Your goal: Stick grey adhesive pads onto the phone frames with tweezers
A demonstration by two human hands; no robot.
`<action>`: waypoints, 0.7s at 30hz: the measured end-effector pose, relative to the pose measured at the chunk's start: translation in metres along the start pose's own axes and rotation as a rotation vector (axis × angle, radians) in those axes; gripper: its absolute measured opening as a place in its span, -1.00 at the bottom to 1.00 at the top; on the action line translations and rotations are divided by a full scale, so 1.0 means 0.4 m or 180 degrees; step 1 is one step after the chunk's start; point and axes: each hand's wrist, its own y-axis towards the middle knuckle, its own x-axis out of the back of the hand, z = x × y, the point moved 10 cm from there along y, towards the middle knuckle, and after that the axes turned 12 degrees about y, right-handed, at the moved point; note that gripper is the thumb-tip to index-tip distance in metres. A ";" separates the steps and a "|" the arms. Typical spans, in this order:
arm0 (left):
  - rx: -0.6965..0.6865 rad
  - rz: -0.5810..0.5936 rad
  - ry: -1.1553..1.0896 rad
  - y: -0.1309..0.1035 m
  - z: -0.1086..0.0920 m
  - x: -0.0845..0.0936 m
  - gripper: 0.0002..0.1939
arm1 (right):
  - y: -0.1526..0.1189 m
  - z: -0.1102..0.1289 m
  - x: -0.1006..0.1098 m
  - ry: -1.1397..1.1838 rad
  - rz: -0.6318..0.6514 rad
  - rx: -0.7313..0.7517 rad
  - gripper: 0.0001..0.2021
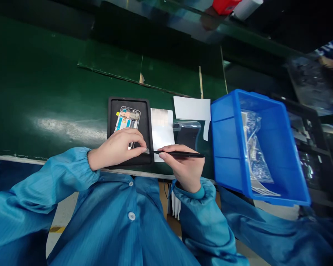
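left hand [119, 147]: curled, grip pinched over phone frame [127, 120] | right hand [183, 166]: grip holds tweezers [177, 153] level

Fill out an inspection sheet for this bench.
Surface: green mat, worn and glossy.
Job's things: open phone in black tray; black tweezers.
Clutter: white sheets; blue bin holding bagged parts.
Grippers: left hand pinches at the phone's lower end; right hand grips the tweezers, tip by the left fingers.
Cables: nothing seen.
Surroundings: red item on shelf above; dark trays at right.
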 end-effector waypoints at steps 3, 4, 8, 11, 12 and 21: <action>0.0080 -0.0115 0.0479 -0.026 0.027 0.032 -0.78 | 0.003 -0.013 0.002 0.0088 -0.0105 -0.0043 -0.86; 0.0064 -0.0077 0.0815 -0.037 0.035 0.036 -0.74 | 0.004 -0.022 0.003 0.0115 -0.0146 -0.0099 -0.87; -0.0240 0.0393 0.2173 -0.083 0.048 0.004 -0.79 | 0.016 -0.063 -0.002 0.0311 -0.0388 -0.0348 -0.88; -0.0383 0.0416 0.2414 -0.096 0.034 -0.027 -0.86 | 0.039 -0.097 -0.027 0.0444 -0.0585 -0.0523 -0.85; -0.0399 0.0375 0.2409 -0.096 0.026 -0.036 -0.84 | 0.050 -0.106 -0.041 0.0457 -0.0617 -0.0578 -0.83; -0.0297 -0.0233 0.1970 -0.094 0.012 -0.023 -0.79 | 0.140 -0.146 -0.170 0.0333 -0.0264 -0.0922 -0.72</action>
